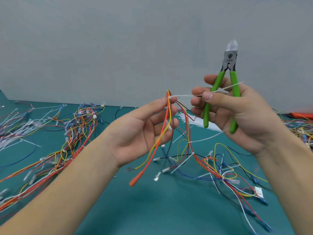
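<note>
Cable tie is looped round the top of the wire bundle, held in mid-air above the green bench at frame centre. Its white tail runs from the lock head toward 3 o'clock.

Left hand pinches the wire bundle right at the lock head with thumb and forefinger, the other fingers loosely curled behind the wires. This probably holds the strands together and stops the head sliding while the tie is cinched.

Right hand, at 3 o'clock of the left, pinches the tail between thumb and forefinger. Its remaining fingers wrap the green handles of the flush cutters. The blades point to 12 o'clock, away from the wires, and look closed. The cutters seem parked in the palm so the tail can be trimmed straight after tightening, with nothing put down.

The hands are apart, linked only by the taut tail. Step in hand looks like tightening; the trim is not yet done.

The bundle hangs toward 6 o'clock and ends in an orange terminal boot; I cannot tell if it touches the bench. The rest of the harness trails to 5 o'clock onto the bench, with several tied points showing untrimmed tails. Other harnesses lie at 9 o'clock. A pile of spare ties sits just beyond the right hand, within easy reach.
</note>
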### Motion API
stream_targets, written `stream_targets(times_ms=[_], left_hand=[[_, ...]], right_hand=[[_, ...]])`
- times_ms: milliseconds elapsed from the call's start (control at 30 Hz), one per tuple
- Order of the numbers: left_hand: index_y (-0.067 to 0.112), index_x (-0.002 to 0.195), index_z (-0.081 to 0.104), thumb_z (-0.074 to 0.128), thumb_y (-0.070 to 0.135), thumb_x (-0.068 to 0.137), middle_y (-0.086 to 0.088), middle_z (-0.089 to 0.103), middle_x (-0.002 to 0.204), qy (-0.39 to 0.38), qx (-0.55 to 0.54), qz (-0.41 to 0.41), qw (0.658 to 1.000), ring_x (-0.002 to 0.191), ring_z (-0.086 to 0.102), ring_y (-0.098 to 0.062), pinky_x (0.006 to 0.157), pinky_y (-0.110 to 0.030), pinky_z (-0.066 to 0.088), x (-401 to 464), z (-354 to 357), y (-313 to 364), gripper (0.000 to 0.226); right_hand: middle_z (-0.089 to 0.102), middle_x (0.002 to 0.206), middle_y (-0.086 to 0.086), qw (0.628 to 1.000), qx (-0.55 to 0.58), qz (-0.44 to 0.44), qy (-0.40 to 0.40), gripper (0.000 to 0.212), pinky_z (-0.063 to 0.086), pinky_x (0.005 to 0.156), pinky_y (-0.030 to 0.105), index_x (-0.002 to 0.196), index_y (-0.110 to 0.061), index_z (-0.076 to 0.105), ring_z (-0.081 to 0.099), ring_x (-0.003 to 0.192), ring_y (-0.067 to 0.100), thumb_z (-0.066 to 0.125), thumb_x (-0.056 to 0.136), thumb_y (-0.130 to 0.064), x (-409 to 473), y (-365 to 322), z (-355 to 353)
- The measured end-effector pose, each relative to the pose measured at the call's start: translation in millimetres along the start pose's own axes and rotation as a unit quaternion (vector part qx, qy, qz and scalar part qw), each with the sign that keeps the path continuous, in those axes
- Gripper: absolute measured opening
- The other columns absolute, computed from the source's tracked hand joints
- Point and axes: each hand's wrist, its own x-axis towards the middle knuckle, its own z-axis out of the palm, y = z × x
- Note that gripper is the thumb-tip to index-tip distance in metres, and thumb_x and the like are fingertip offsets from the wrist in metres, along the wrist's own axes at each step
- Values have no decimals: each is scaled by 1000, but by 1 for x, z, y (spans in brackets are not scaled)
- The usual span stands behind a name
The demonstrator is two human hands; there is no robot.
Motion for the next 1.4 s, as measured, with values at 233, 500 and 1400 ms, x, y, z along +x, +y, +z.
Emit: stream_targets(times_ms=[233, 500, 1400], left_hand=[[24, 109, 72, 65, 32, 96, 3, 71, 115, -18, 80, 72, 994, 89, 67, -12, 57, -20, 49, 3, -2, -8, 17], [14, 114, 62, 55, 26, 103, 4, 78, 109, 141, 134, 160, 968, 89, 68, -8, 66, -25, 48, 10, -5, -14, 17], [15, 115, 69, 63, 20, 101, -8, 62, 88, 187, 156, 201, 949, 69, 67, -15, 68, -25, 54, 19, -12, -28, 16]], right_hand=[[78, 99, 15, 998, -12, 19, 54, 25, 62, 74, 39, 111, -12, 65, 75, 82, 26, 69, 87, -5, 1, 4, 1], [79, 91, 0, 931, -261, -73, 243, 4, 58, 86, 48, 101, -26, 67, 78, 82, 18, 67, 97, -27, 7, 1, -13], [73, 109, 26, 921, -168, 311, -162, 68, 58, 64, 40, 117, -9, 72, 69, 80, 31, 44, 96, -68, -5, 18, -6]])
